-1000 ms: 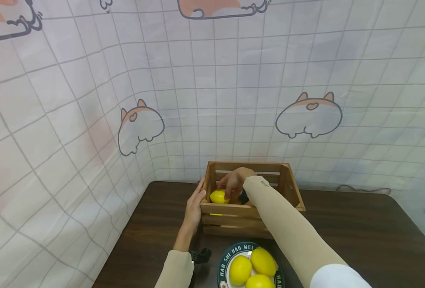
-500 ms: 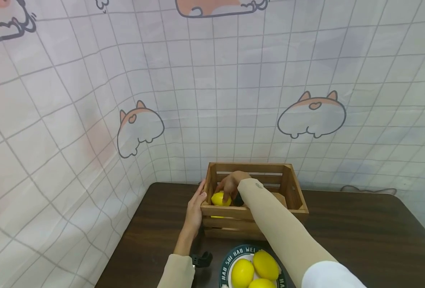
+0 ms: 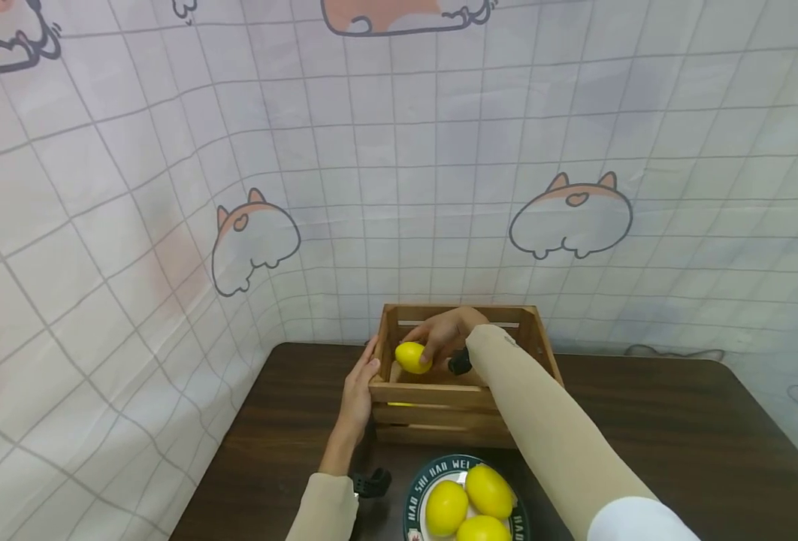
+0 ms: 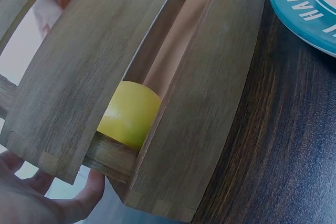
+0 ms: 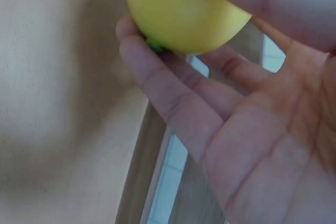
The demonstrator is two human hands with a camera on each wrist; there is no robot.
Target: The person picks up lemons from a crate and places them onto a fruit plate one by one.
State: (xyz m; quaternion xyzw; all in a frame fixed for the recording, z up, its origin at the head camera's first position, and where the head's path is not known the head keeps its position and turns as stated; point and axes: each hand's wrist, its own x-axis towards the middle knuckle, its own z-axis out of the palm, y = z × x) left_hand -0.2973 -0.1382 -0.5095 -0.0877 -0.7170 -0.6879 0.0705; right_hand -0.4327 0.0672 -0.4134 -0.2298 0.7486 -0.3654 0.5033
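Head view: a slatted wooden crate (image 3: 463,376) standing near the back edge of the dark wood-grain tabletop (image 3: 676,436), closer to its back left corner. Right hand (image 3: 442,338) reaching over the crate's front wall, fingers curled around a smooth, oval yellow lemon (image 3: 412,357), held above the left part of the crate, at about the height of its rim. Right forearm in a beige sleeve, stretched diagonally across the crate. Left hand (image 3: 357,391) laid flat against the crate's left outer wall, fingers straight, thumb on the top edge. At the front edge, a round plate (image 3: 415,492) with a dark green lettered rim, carrying three more yellow lemons (image 3: 470,503).

Left wrist view: rough, matte slats of the crate (image 4: 173,103) seen from very close, with a second lemon (image 4: 130,114) lying inside, visible through the gap between two slats; hardly noticeable from the head. Fingertips of the left hand (image 4: 31,198) spread below the corner of the crate. Plate rim (image 4: 302,11) at the upper right.

Right wrist view: the held lemon (image 5: 181,11) pinched between thumb and fingertips of the right hand (image 5: 252,108), palm open below it; a small green tip on the fruit, seen only here.
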